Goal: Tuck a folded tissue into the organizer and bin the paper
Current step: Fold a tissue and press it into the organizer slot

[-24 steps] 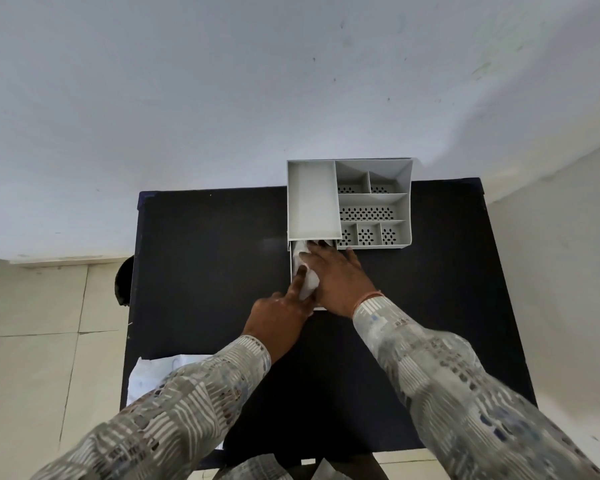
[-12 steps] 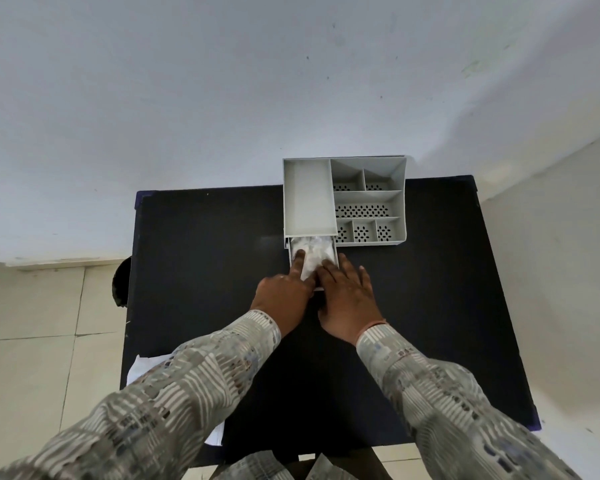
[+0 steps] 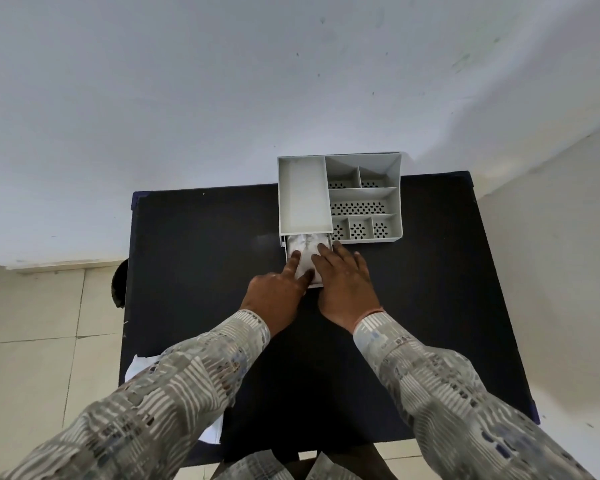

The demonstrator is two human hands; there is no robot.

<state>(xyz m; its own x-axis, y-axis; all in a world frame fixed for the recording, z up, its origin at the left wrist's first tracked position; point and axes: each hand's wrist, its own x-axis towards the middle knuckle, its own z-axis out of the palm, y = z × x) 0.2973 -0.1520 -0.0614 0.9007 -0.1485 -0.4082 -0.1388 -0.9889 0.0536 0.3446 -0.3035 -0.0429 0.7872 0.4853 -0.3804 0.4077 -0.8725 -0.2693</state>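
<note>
A grey organizer (image 3: 340, 195) with several compartments stands at the far edge of the black table (image 3: 194, 258). Its small drawer (image 3: 286, 244) is pulled out toward me, and a white folded tissue (image 3: 305, 247) lies in it. My left hand (image 3: 277, 292) has its index finger stretched onto the tissue's left part. Flat beside it, my right hand (image 3: 343, 278) presses fingers on the tissue's right part. A white sheet of paper (image 3: 139, 368) lies at the table's near left edge, mostly hidden by my left sleeve.
A white wall rises right behind the table. Pale tiled floor shows at the left, where a dark round object (image 3: 120, 285) sits beside the table's edge. Bare black tabletop stretches left and right of my hands.
My right hand has slid back toward me, uncovering the far part of the tissue. Both hands now press the tissue side by side in the drawer.
</note>
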